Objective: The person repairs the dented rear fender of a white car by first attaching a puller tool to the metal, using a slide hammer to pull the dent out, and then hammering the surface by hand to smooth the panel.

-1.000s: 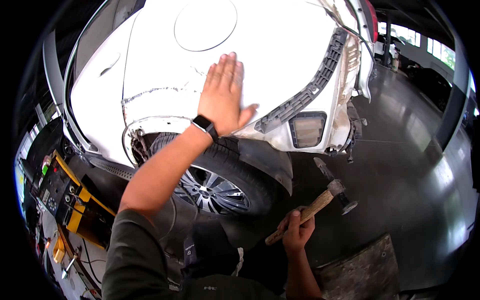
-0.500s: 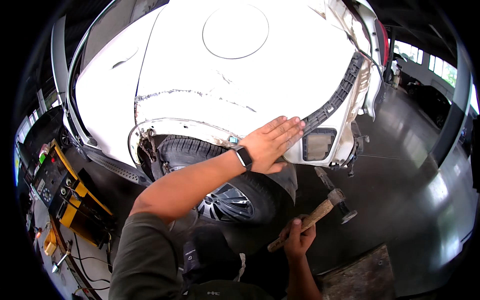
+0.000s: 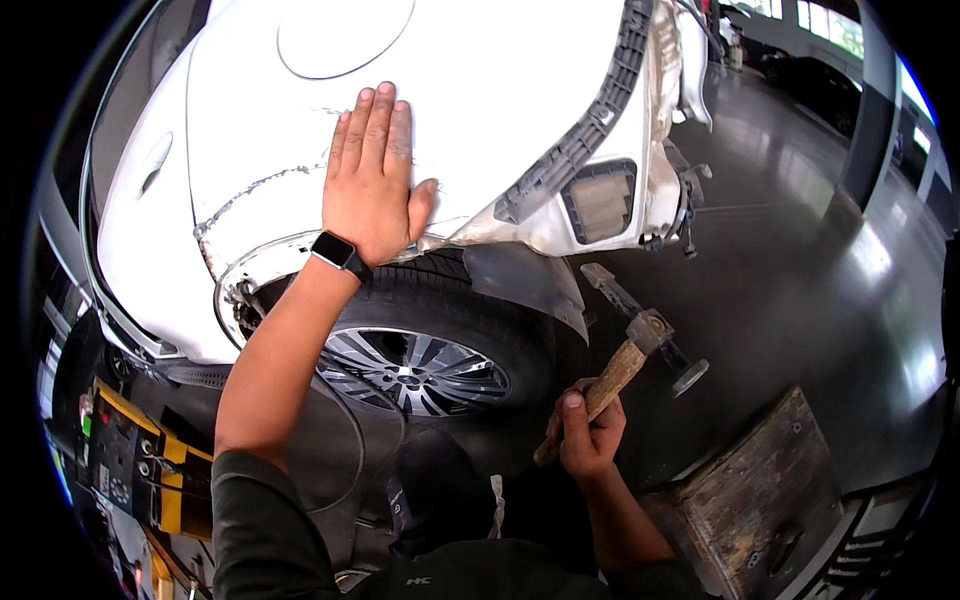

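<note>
Left grip (image 3: 372,185) higher on fender (image 3: 480,100) again

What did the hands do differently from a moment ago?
The left hand slid down to the edge of the wheel arch half a second ago, then came back up and now lies flat on the white car panel again. The right hand kept holding the hammer by its wooden handle, low beside the wheel.
</note>
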Demonstrator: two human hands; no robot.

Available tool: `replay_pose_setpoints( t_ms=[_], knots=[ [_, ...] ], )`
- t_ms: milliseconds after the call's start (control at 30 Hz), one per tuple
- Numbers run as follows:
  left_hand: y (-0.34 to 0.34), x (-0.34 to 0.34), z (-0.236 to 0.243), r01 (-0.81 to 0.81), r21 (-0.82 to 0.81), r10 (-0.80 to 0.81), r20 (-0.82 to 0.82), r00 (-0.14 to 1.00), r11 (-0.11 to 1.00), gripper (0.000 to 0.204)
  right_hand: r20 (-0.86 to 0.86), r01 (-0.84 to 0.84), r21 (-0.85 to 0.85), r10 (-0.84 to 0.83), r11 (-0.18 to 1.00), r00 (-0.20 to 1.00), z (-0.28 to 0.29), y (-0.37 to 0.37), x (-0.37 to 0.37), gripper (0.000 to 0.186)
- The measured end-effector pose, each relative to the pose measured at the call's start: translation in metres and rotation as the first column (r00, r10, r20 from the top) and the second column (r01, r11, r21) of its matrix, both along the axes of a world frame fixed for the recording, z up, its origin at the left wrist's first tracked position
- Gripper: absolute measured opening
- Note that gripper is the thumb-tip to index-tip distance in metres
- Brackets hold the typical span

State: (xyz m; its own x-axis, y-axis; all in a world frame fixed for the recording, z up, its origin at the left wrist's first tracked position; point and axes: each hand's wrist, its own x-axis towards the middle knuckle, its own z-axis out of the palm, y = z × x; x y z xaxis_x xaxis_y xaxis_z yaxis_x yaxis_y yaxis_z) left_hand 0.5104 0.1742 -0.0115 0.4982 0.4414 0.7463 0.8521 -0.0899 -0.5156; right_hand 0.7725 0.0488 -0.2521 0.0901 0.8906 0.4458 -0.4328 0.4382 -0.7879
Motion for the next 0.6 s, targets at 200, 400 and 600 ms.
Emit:
replay_pose_setpoints(
  t_ms=[200,400,600],
  knots=[
    [-0.001,0.029,-0.038,0.037,-0.155,-0.046,-0.057,0.997,0.987,0.098,-0.013,0.022,-0.088,-0.023,0.996,1.0,-0.025,-0.001,-0.006,0.014],
    [0.006,0.055,-0.062,0.154,-0.445,-0.202,-0.064,0.977,0.882,0.109,-0.033,0.002,-0.157,-0.008,0.988,0.999,-0.028,-0.003,-0.005,0.013],
    [-0.012,0.004,0.014,0.139,-0.362,-0.189,-0.106,0.976,0.922,0.084,0.096,-0.012,0.07,0.005,0.997,0.995,0.01,0.01,-0.001,0.017]
  ],
)
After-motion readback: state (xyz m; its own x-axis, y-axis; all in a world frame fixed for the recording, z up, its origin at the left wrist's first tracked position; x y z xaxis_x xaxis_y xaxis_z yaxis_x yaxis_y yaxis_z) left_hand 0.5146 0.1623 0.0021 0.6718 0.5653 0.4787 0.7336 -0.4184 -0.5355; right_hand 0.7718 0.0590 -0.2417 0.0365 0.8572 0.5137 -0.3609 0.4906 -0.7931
